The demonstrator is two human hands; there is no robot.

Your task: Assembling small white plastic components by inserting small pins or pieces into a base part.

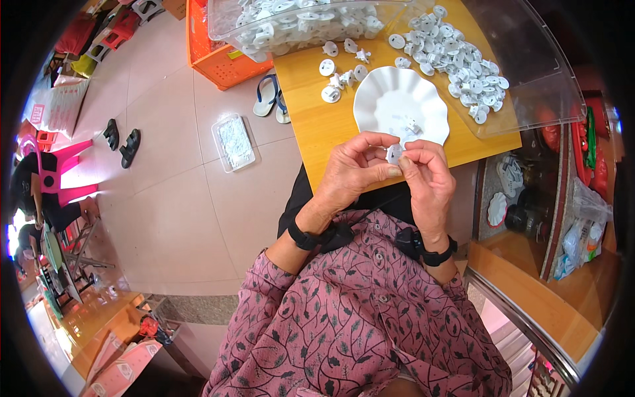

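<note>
Between my two hands, just over the near edge of the yellow table [307, 126], is a small white plastic part [394, 154] with a round face. My left hand [354, 165] pinches it from the left with thumb and forefinger. From the right, the fingertips of my right hand [428, 177] grip its other side. Just beyond my fingers lies a white plate [377, 99] with a wavy rim, and a few small white pieces [411, 126] rest in it. What sits behind my fingertips is hidden.
A heap of similar white parts [463, 66] spreads at the table's far right, inside a clear bin [549, 99]. Another clear tub [231, 23] full of them stands far left. Several loose parts [331, 92] lie left of the plate. An orange crate [231, 69] stands beside the table.
</note>
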